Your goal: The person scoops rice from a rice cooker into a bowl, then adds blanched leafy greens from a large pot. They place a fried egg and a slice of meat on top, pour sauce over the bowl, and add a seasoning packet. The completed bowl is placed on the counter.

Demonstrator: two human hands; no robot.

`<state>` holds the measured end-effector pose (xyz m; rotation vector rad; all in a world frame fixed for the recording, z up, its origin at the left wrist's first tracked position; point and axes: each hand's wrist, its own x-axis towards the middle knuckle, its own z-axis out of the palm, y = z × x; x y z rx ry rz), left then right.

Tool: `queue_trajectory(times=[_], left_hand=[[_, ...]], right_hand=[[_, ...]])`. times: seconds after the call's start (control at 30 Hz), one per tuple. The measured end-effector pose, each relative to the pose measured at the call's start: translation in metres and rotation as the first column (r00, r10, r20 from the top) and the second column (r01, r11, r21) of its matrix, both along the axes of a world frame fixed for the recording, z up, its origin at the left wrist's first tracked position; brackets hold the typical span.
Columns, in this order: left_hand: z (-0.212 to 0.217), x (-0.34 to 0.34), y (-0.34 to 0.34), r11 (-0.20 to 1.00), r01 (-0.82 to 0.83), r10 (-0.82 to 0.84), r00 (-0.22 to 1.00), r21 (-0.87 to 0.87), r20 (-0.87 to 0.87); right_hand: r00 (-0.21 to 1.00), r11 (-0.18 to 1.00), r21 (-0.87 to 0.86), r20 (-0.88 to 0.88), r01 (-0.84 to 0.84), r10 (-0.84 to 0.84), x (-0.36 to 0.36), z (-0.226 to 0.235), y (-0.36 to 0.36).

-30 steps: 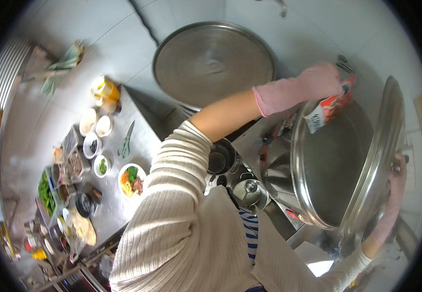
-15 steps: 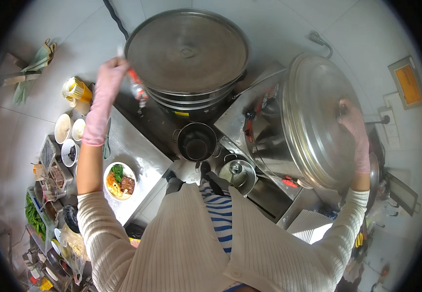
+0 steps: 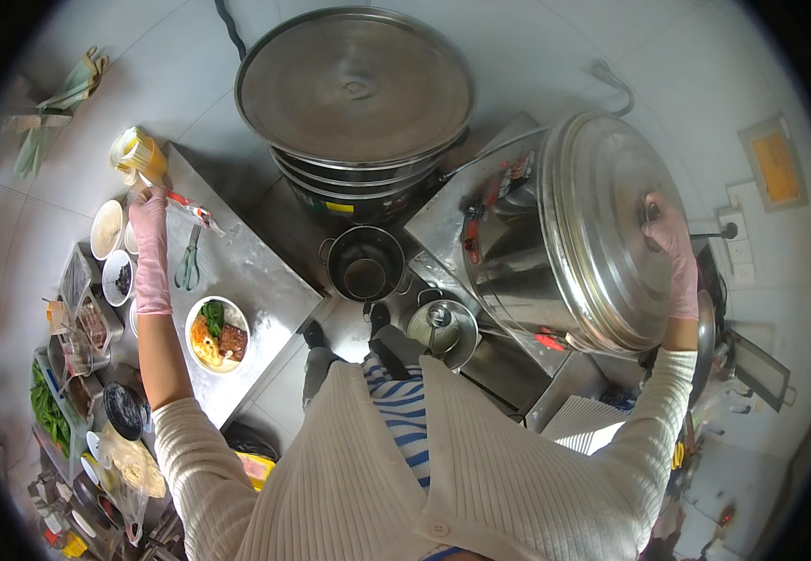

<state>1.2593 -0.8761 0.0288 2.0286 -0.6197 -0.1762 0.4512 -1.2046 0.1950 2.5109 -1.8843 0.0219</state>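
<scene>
My left hand (image 3: 149, 217), in a pink glove, pinches the end of a small red, white and clear packet (image 3: 190, 208) above the steel table (image 3: 265, 280). Green-handled scissors (image 3: 188, 260) lie just below it. Nearer to me stands a white bowl (image 3: 191, 353) with greens, shredded orange-yellow food and a brown slab. On the right, my gloved right hand (image 3: 673, 245) grips the knob of a domed steel lid (image 3: 602, 234). That lid sits on a large steel pot (image 3: 518, 276).
A wide lidded steel vessel (image 3: 354, 84) stands straight ahead. Below it are a dark two-handled pot (image 3: 333, 266) and a steel pot (image 3: 468, 348) with a ladle (image 3: 439, 318). Yellow cups (image 3: 148, 159), white bowls (image 3: 106, 231) and a tray of greens (image 3: 47, 407) line the left side.
My left hand has swung left and toward me with the packet, away from the tall vessel and over near the cups. My right hand stays on the lid's knob.
</scene>
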Motion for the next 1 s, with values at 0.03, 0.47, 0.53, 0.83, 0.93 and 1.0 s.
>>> queue_trajectory(times=[0.03,0.47,0.53,0.83,0.93,1.0], left_hand=[[-0.001,0.0,0.004,0.997,0.013,-0.018,0.998,0.074,0.066],[-0.04,-0.036,0.037,0.999,0.042,-0.04,0.956,0.001,0.291],[-0.048,-0.043,0.044,0.994,0.105,-0.1,0.939,0.002,0.33],[-0.053,0.018,0.132,0.955,0.295,-0.283,0.899,0.013,0.334],[-0.035,0.055,0.145,0.974,0.169,-0.227,0.668,0.152,0.709],[-0.027,0.07,0.146,0.839,0.385,-0.483,0.852,0.385,0.203]], right_hand=[[0.999,1.0,-0.009,-0.035,-0.016,0.016,0.007,0.004,0.001],[0.647,0.709,0.039,0.447,-0.704,0.618,0.566,-0.033,0.226],[0.808,0.742,0.32,0.259,-0.588,0.529,0.681,-0.064,0.254],[0.592,0.534,0.27,0.235,-0.801,0.771,0.755,-0.15,0.303],[0.477,0.403,0.256,0.502,-0.879,0.721,0.742,-0.152,0.302],[0.406,0.378,0.176,0.575,-0.909,0.71,0.742,-0.156,0.303]])
